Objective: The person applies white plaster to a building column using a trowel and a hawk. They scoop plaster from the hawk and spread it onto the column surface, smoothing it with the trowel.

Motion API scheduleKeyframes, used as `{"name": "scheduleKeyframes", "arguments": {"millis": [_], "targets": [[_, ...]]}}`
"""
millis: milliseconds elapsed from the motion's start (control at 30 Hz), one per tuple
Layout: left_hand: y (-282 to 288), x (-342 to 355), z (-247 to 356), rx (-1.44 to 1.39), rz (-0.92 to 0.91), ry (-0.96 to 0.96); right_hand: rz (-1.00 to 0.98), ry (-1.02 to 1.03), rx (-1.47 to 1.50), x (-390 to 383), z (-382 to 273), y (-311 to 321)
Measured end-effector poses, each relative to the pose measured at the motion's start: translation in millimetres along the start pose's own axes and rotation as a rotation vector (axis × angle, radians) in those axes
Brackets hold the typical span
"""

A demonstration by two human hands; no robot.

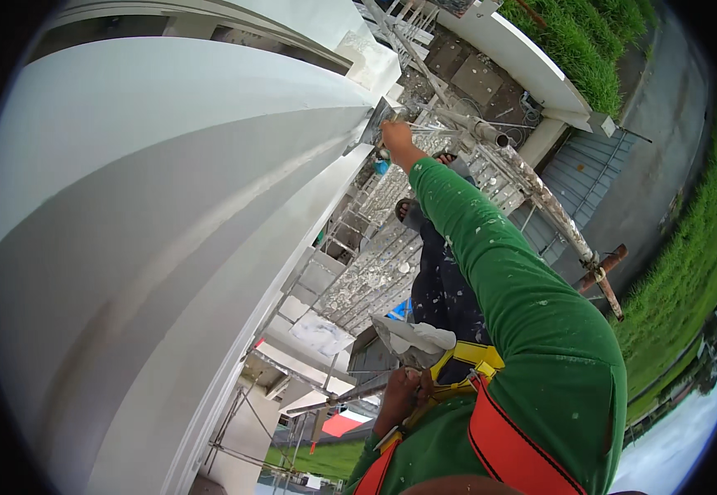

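Note:
My right arm in a paint-specked green sleeve reaches far ahead. My right hand (396, 139) is closed around a wide flat trowel (379, 118), its dark blade at the edge of the white wall (234, 186). Close to my waist, my left hand (401, 394) is closed on a flat grey plastering board (388, 337). A lump of pale putty (426, 338) rests on the board. The grip under the board is mostly hidden. A smooth grey band (127, 214) curves along the wall, with a white ledge (251, 330) below it.
My feet stand on a splattered scaffold platform (383, 268). A crusted scaffold pipe (552, 198) runs along the right, crossed by a rusty tube (604, 268). Red straps (507, 437) and a yellow belt (474, 356) cross my body. Far below lie a grey road (664, 107) and grass (688, 289).

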State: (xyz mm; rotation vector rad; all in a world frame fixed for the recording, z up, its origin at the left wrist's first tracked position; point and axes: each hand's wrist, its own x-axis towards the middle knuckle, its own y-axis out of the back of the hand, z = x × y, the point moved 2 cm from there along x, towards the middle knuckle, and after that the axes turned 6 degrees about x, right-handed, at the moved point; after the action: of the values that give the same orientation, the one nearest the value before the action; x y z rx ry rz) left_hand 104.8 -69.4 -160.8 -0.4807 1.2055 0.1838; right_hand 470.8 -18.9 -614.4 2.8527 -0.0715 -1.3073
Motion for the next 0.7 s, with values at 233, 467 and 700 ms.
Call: {"name": "scheduleKeyframes", "arguments": {"millis": [233,467,700], "targets": [[1,3,-19,-0.164,-0.049,-0.143,-0.155,-0.180,0.345,-29,-9,-26],[3,-7,-10,-0.116,-0.025,-0.117,-0.228,-0.206,0.459,-56,-43,-21],[6,-25,7,-0.107,-0.115,-0.265,-0.298,-0.199,0.518,-121,-93,-7]]}}
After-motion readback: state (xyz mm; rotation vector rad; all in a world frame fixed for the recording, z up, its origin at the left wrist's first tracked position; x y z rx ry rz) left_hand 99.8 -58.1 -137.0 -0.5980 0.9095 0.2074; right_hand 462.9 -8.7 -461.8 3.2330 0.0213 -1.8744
